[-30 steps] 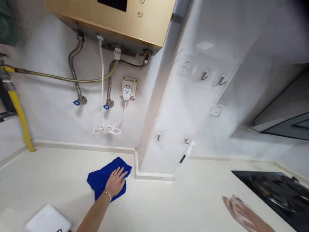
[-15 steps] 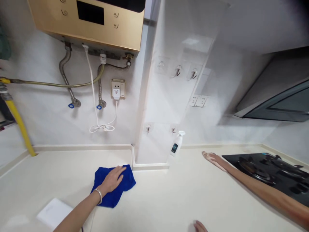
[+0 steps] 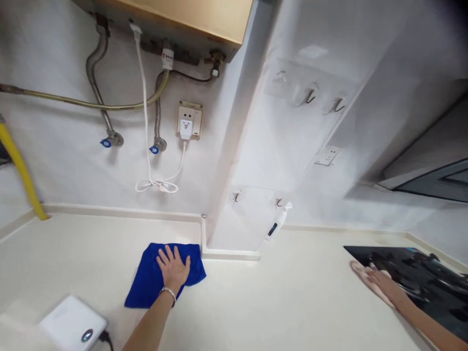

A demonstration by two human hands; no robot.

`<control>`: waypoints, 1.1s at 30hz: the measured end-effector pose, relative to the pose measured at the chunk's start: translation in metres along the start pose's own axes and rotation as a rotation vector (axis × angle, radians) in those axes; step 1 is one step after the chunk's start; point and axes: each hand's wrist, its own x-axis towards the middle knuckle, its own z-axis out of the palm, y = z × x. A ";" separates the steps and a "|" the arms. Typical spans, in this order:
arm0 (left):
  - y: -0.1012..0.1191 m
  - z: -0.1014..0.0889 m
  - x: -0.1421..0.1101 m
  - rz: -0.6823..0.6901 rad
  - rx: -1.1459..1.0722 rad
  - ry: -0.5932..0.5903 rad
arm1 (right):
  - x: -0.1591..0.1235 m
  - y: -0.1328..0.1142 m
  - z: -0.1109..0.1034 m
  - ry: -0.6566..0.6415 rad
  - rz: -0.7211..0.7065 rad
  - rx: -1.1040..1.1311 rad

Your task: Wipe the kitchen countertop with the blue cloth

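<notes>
Blue cloth point(image 3: 148, 278) directly beneath the left grip point(image 3: 174, 271), unclenched, palm down, fingers spread.

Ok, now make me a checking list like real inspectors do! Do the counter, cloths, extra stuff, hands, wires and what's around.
Surface: pale counter, no spill seen.
Job's things: blue cloth rumpled; pink cloth at the stove's edge.
Clutter: white box in front; spray bottle beside the pillar.
Hands: left hand open, flat on the blue cloth; right hand not in view; another person's hand on the pink cloth.
Cables: white cord bundled, hanging above the counter; dark cable joined to the box.
Surroundings: stove right, yellow hose left.
</notes>
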 end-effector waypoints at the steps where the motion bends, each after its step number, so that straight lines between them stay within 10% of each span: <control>1: -0.001 0.003 0.006 0.018 -0.003 0.012 | 0.047 0.005 -0.014 0.001 -0.005 0.009; 6: -0.001 0.013 0.040 0.098 -0.002 0.069 | 0.191 0.011 -0.031 -0.001 -0.016 -0.001; 14: 0.017 0.027 0.086 0.088 -0.023 0.074 | 0.108 -0.003 0.050 -0.170 0.031 -0.179; 20: 0.035 0.039 0.116 0.054 -0.056 0.078 | 0.115 0.011 0.071 -0.264 0.045 -0.221; 26: 0.059 0.049 0.139 -0.019 -0.052 0.100 | 0.172 0.028 0.061 -0.279 0.073 -0.218; 33: 0.085 0.057 0.154 -0.167 -0.082 0.137 | 0.249 0.045 -0.003 -0.303 0.133 -0.088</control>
